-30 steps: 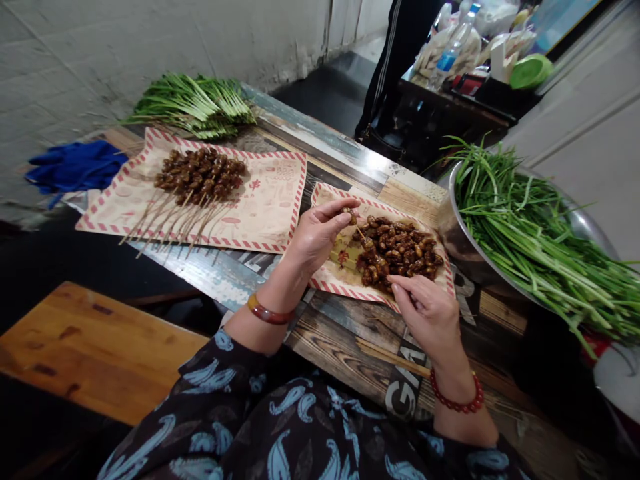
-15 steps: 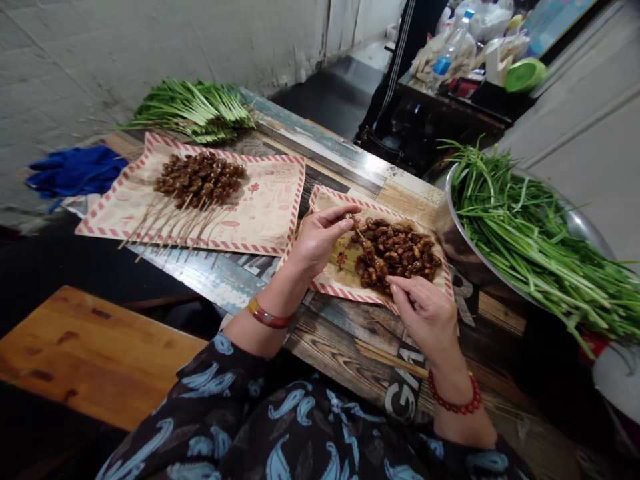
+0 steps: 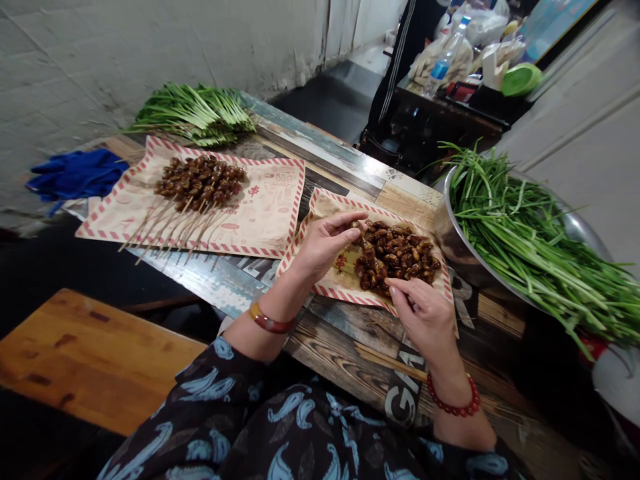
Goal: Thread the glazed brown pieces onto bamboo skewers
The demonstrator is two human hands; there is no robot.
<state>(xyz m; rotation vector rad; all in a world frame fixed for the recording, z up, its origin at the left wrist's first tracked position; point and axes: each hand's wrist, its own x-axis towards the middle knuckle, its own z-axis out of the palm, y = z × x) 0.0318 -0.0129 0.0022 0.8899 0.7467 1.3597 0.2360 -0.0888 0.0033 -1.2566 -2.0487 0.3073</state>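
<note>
Left hand (image 3: 324, 243): narrow, thumb and forefinger drawn together at the far end of a skewer, seemingly on a small brown piece, largely hidden by the fingers. Right hand (image 3: 425, 310): pinched narrow at the skewer's near end; the stick itself is mostly covered there, remaining fingers curled in.

Skewer (image 3: 371, 263): one, part-loaded with glossy brown pieces, slanting between the two hands, low over the left edge of the heap. Handling note, by judgement: hold the near end firm and the stick in line with the far fingertips; ease each piece on through its thick middle, with a slight twist, lest it split or slip; keep fingertips off the point.

Heap (image 3: 407, 250): loose brown pieces, wet-looking, just beyond the right hand. Beneath it, right-hand paper sheet (image 3: 326, 201), red-striped border.

Left-hand paper sheet (image 3: 270, 220): same pattern, bearing a pile of loaded skewers (image 3: 200, 180), bare ends toward the wearer.

Bench (image 3: 330, 327): wood-patterned, under both sheets.

Outlying: metal basin (image 3: 451, 230) of long green stalks (image 3: 545, 247), right; cut greens (image 3: 195, 113), far left; blue cloth item (image 3: 77, 175), perhaps gloves, beside the left-hand sheet.
</note>
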